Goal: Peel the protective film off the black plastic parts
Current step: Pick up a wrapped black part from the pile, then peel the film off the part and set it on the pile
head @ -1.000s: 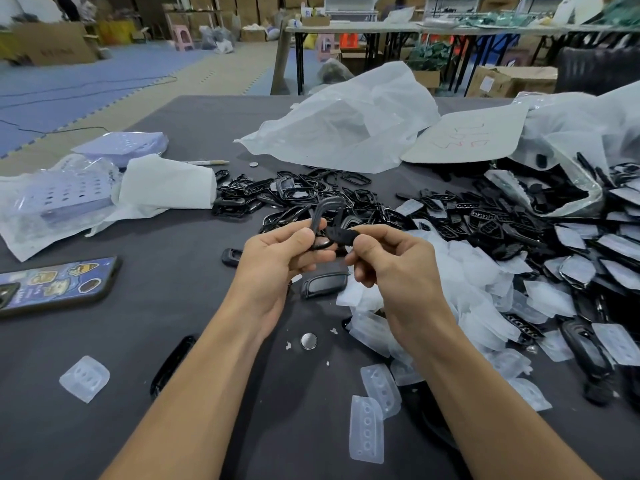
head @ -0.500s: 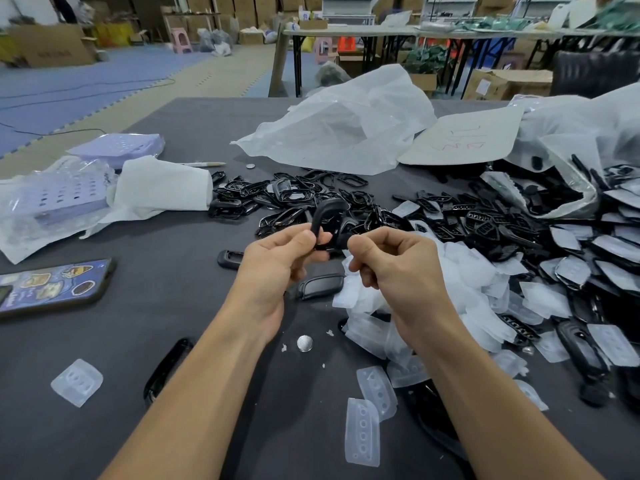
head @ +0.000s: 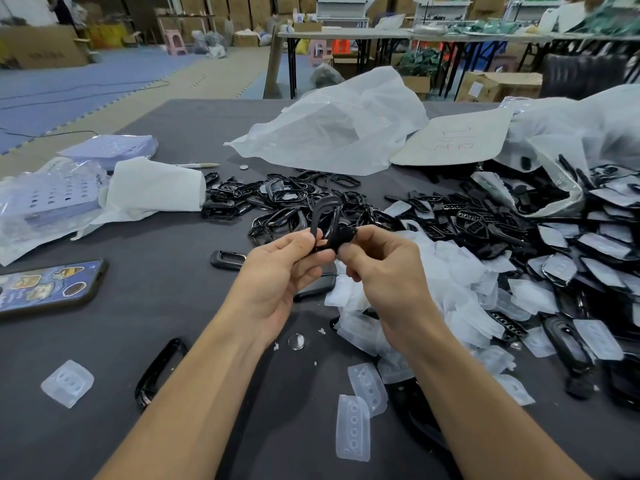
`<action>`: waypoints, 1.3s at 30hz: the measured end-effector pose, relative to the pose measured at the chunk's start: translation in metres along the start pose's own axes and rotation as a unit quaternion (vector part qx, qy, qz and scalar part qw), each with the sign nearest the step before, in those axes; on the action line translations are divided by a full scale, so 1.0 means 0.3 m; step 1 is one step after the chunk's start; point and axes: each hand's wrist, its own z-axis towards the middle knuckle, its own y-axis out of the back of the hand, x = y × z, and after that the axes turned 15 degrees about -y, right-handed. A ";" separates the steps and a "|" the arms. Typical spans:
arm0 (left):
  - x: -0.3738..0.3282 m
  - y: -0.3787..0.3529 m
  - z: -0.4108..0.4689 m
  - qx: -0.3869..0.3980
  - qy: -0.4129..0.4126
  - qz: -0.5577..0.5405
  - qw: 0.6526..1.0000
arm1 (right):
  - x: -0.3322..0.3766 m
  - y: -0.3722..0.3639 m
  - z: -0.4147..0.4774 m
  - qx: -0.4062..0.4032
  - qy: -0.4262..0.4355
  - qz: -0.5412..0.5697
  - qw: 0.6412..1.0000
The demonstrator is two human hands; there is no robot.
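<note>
Cartons (head: 41,46) and folding tables (head: 346,33) fill the hall behind the dark grey counter (head: 166,317) where I work. Above its middle my left hand (head: 277,271) and right hand (head: 384,271) meet on one black plastic part (head: 323,216) — a curved loop standing up out of my grip. My left fingers (head: 304,242) pinch its lower left side; my right fingers (head: 351,251) are curled tight and pinch its lower right end. Whether film sits between them I cannot tell. Just beyond lies a heap of bare black frames (head: 277,199). Under my right wrist spreads a pile of peeled film (head: 460,282) — and further right, film-covered parts (head: 602,244). A phone (head: 48,289) lies at the left edge.
</note>
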 end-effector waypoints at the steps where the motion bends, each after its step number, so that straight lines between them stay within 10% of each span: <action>1: 0.001 -0.001 0.002 -0.007 0.006 -0.009 1.000 | 0.002 -0.001 0.000 0.002 -0.011 0.014 1.000; 31: 0.012 0.037 0.001 0.062 -0.197 0.264 0.942 | 0.067 0.104 -0.004 0.153 -0.068 -0.103 0.980; 39: 0.005 0.021 -0.017 0.117 -0.114 0.155 0.974 | 0.046 0.099 0.020 0.082 -0.110 -0.034 0.990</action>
